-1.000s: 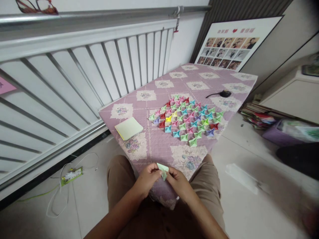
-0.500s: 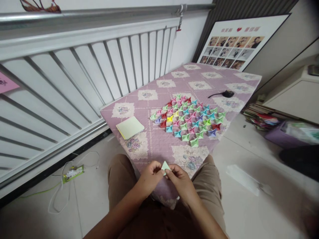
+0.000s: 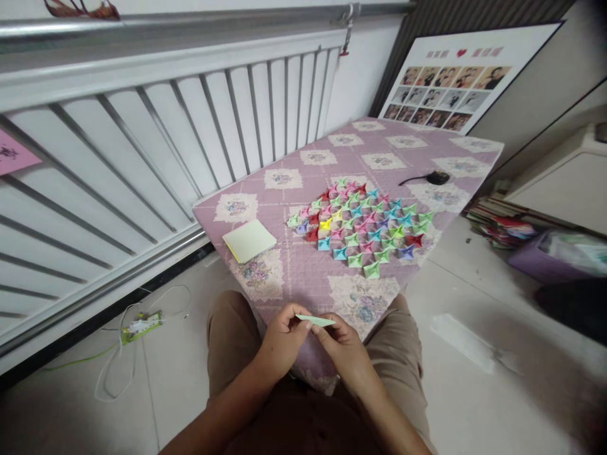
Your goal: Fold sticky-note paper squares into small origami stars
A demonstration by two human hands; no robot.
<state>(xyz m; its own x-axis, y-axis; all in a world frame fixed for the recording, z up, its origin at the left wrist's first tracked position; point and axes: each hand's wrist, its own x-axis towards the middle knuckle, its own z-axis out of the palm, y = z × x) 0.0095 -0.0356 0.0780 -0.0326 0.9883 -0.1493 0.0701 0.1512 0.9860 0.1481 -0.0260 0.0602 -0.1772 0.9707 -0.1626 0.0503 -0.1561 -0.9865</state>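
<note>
Both hands meet over the lap at the tabletop's [image 3: 303, 278] near edge. The left hand [image 3: 279, 344] and right hand [image 3: 344, 354] pinch a pale green folded paper [image 3: 315, 321] between closed fingers; its folds, seen edge-on, are hard to make out.
</note>
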